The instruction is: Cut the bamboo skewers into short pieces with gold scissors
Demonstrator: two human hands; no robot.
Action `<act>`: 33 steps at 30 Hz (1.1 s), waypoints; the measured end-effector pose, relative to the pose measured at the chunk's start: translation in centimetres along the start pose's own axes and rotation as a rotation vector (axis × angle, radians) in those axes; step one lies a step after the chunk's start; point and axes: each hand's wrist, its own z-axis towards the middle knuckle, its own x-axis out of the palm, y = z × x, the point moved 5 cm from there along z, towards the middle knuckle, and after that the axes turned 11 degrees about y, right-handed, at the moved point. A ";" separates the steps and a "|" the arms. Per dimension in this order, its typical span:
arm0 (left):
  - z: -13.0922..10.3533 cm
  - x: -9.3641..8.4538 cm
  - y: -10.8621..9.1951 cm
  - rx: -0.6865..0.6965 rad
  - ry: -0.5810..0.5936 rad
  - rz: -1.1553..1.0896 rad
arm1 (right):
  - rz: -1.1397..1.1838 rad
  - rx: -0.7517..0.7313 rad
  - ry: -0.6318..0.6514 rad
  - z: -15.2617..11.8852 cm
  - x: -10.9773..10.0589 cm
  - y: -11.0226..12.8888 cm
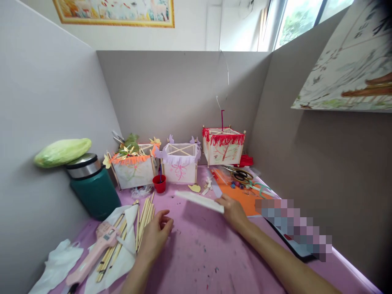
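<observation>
My right hand [233,212] is closed on the near right corner of a thin, stiff white panel [200,201], seen almost edge-on and tilted above the purple table cover [196,257]. Whether it is card or stacked paper, I cannot tell. My left hand [156,232] has loosely bent fingers, with nothing visible in them, beside a bundle of wooden sticks [146,214]. More sticks [107,261] with dark ends lie on white paper under a pink glue gun [96,255].
Three decorated lanterns stand at the back: orange-trimmed [134,173], lilac-trimmed [179,167] and red-fringed [225,149]. A small red pot [159,184] stands before them. Left is a green bottle [94,188] under a pale green gourd [63,152]. Scissors [240,175] lie by orange paper [245,200]; a phone [294,241] is at right.
</observation>
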 end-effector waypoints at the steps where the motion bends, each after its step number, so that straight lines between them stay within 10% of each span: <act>1: 0.0 0.2 0.1 0.008 0.019 0.000 | -0.006 0.020 -0.024 0.0 -0.2 -0.3; 17: 0.0 1.0 -0.7 0.124 0.068 -0.030 | 0.049 -0.176 0.120 0.3 0.9 1.2; 33: -0.3 1.7 -1.1 0.200 0.117 0.078 | 0.182 -0.048 0.063 -1.7 0.1 0.7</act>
